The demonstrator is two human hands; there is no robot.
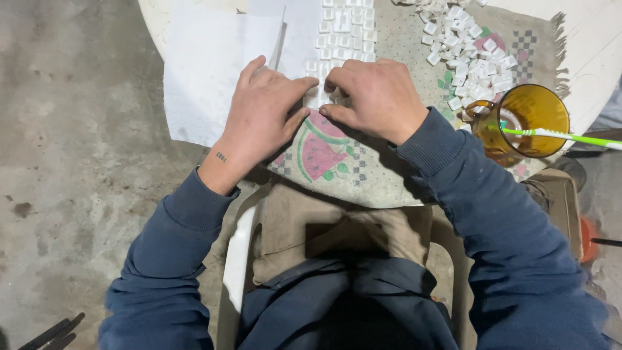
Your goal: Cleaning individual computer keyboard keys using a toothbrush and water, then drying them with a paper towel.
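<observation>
Both hands down on the desk, meeting over a strip of small white square tiles set in rows [340,29]. Left hand [262,113] lying flat, fingers stretched toward the near end of the strip, thumb along its edge; grip apart, clamped on nothing. Right hand [376,97] curled, knuckles up, fingertips [330,87] pressed onto the nearest tiles; grip drawn together on the tiles, though whether any single tile is pinched cannot be told. Strip running straight away from the grip, its near end directly under the fingertips of both hands, its far end cut off by the top edge.

Under the grip, a beige woven cloth with a watermelon picture [321,152], the melon just nearer the body than the hands. Left of the grip, touching the left hand's side, a sheet of white paper [207,71]. Beyond and to the right of the right hand, a loose heap of small white tiles [476,55], partly cut off at the top. Right of the right forearm, an amber glass mug [528,116] with a green and white toothbrush [560,136] lying across its rim.

Nearest tiles hidden beneath the fingers. Round white desk [602,45] mostly covered.
</observation>
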